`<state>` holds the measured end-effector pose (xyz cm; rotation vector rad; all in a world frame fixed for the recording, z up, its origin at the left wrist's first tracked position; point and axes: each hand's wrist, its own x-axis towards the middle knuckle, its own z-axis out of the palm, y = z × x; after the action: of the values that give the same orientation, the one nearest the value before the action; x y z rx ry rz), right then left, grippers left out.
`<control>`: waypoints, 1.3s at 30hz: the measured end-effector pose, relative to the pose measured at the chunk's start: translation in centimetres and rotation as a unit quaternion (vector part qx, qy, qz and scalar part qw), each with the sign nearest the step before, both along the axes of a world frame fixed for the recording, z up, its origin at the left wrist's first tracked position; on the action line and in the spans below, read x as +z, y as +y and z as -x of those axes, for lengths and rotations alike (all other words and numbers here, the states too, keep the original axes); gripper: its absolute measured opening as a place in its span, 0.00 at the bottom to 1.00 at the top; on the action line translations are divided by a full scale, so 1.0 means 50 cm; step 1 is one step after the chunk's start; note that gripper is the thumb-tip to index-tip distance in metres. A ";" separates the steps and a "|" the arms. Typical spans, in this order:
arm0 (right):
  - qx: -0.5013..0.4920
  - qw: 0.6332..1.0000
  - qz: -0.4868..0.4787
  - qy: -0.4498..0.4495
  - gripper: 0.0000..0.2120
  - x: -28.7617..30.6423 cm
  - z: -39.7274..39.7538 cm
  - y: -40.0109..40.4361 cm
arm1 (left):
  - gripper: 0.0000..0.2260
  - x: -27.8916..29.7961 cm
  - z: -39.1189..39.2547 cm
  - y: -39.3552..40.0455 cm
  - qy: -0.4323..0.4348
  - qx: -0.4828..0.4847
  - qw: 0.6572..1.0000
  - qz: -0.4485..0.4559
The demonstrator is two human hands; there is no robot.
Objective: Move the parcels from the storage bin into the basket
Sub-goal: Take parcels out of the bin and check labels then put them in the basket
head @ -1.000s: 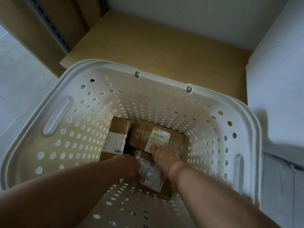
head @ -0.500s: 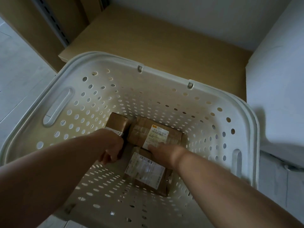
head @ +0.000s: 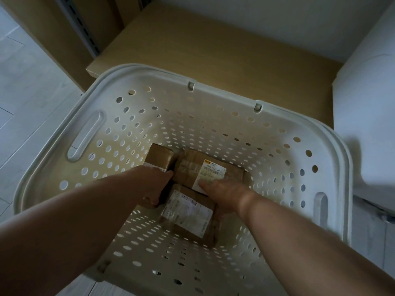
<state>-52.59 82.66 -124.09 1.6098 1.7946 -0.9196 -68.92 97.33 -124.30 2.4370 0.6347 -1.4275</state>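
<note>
Parcels: three taped cardboard parcels point(head: 192, 167) lie touching at frame centre, on the white basket point(head: 277, 129) floor.
Left hand point(head: 155, 186): fingers curled round the leftmost parcel.
Right hand point(head: 222, 191): fingers extended on the middle parcel's label.
Handling: likely light, stiff; tape slick, so grip opposite edges.

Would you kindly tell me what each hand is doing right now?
Left hand: fingers curled round the small brown parcel.
Right hand: fingers laid on the labelled parcel; a grip cannot be told.
</note>
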 end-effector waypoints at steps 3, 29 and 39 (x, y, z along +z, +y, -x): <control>-0.005 0.999 -0.030 0.012 0.48 -0.006 0.003 0.006 | 0.41 -0.001 -0.001 0.001 -0.015 0.006 1.000 -0.007; -0.026 0.989 -0.144 -0.035 0.47 0.276 -0.001 -0.026 | 0.18 0.270 0.006 -0.051 -0.167 -0.059 0.982 -0.068; -0.062 0.946 -0.317 0.028 0.53 0.502 0.045 -0.168 | 0.35 0.513 0.100 -0.204 -0.412 0.033 0.906 -0.094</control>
<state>-54.84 74.28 -99.00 2.1157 2.1904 -0.4488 -73.94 87.12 -98.68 2.7826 0.6370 -0.2163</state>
